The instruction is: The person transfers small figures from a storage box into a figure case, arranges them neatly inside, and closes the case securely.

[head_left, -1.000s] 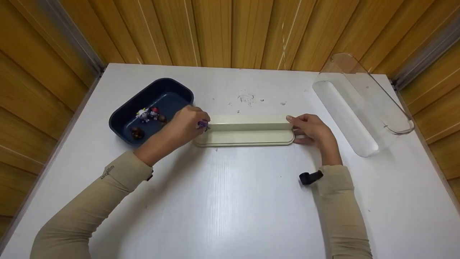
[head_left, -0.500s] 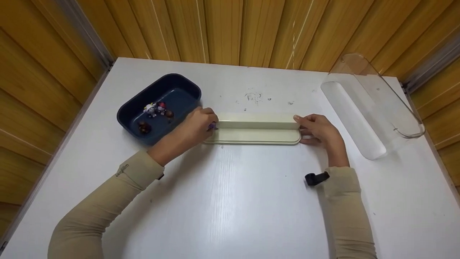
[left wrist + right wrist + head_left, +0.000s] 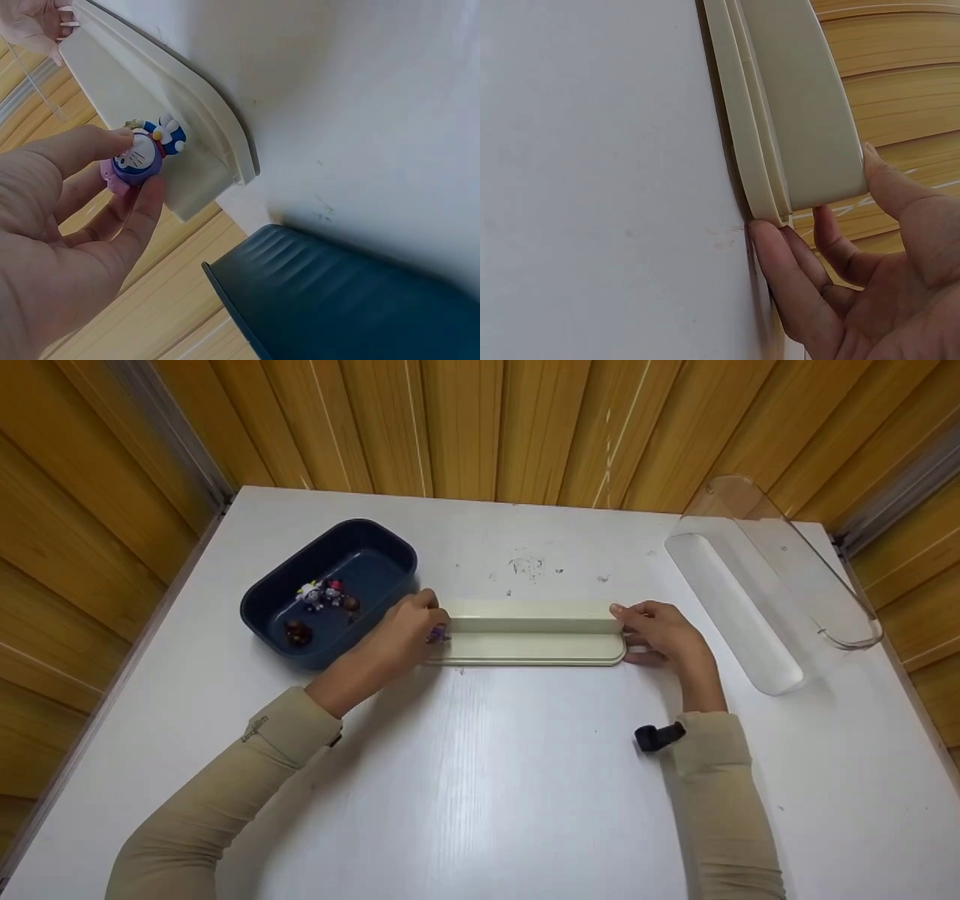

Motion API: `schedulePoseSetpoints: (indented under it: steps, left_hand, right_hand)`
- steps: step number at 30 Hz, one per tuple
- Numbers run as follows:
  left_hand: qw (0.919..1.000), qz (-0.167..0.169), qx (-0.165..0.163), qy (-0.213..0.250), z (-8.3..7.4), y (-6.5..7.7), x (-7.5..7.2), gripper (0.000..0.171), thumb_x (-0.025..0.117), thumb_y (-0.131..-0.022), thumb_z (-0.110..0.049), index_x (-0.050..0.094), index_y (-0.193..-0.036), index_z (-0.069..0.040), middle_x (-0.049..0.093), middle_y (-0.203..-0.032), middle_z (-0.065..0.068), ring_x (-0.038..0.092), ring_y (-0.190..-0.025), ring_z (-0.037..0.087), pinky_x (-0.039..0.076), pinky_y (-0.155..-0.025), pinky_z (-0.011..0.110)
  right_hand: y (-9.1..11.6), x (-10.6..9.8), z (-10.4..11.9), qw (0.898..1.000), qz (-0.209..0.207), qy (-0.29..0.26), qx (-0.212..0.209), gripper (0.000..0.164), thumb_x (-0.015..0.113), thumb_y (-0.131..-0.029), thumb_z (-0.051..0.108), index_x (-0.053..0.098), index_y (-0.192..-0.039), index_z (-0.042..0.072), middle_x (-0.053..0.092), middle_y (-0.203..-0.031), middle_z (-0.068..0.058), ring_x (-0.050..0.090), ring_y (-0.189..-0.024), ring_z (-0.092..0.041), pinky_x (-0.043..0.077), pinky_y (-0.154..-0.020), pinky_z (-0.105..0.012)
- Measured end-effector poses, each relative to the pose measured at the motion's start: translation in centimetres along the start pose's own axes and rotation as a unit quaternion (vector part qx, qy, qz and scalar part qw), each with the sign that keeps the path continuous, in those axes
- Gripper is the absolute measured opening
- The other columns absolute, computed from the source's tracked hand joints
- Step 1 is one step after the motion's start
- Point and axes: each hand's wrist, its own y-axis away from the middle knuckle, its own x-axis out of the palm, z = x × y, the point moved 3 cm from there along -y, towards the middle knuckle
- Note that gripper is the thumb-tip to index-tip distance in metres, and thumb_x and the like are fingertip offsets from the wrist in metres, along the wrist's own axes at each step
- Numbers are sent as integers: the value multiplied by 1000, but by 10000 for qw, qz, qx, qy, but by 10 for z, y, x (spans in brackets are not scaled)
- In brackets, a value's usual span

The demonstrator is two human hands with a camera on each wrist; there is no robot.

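My left hand (image 3: 406,628) pinches a small cat figurine (image 3: 141,155) between thumb and fingertips. The figurine is blue and white with purple and pink parts, tilted on its side in the left wrist view. It is at the left end of a long cream stepped base (image 3: 536,646), near the lower step; whether it touches the step I cannot tell. My right hand (image 3: 664,634) grips the base's right end. In the right wrist view, the thumb is at the raised step's corner while other fingers touch the end of the lower rim.
A dark blue bin (image 3: 375,577) stands left, holding several small figurines (image 3: 319,594). At the right lies a clear cover (image 3: 787,562) with a brownish tint and a white strip. Wooden panels (image 3: 465,427) rise behind the white table (image 3: 480,780).
My left hand has lowered slightly toward the base's front step with the figurine still pinched. The right hand keeps its place on the base. The head view has shifted a little.
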Motion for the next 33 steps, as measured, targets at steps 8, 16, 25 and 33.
schedulePoseSetpoints:
  steps: [8, 16, 25, 33]
  left_hand:
    - [10000, -50, 57, 61, -2, 4, 9, 19, 77, -81, 8, 74, -98, 1, 61, -97, 16, 62, -92, 34, 54, -82, 45]
    - [9998, -193, -62, 80, -2, 2, 10, 26, 80, -79, 7, 70, -102, 0, 63, -97, 16, 62, -94, 34, 54, -83, 45]
    - [9993, -359, 50, 27, 2, 0, 7, 18, 77, -79, 7, 67, -92, 1, 63, -90, 15, 63, -87, 34, 54, -78, 47]
    - [9999, -17, -120, 15, -2, -8, 3, 14, 78, -82, 4, 68, -91, 0, 62, -90, 15, 64, -88, 34, 55, -79, 47]
  right_hand:
    - [1, 3, -7, 10000, -30, -7, 1, 80, 65, -93, 58, 41, -144, 1, 53, -137, -19, 64, -112, -22, 58, -88, -32]
    - [4, 4, 0, 9998, -112, 119, -74, 76, 63, -95, 57, 42, -141, 1, 53, -138, -18, 63, -113, -22, 58, -87, -31]
    - [6, 6, 8, 9989, -196, 391, -182, 70, 61, -98, 53, 43, -139, -1, 56, -135, -20, 66, -110, -23, 58, -87, -33]
    - [12, 2, 11, 9980, -217, 488, -350, 67, 60, -99, 51, 44, -137, -2, 59, -129, -21, 69, -101, -20, 59, -85, -34]
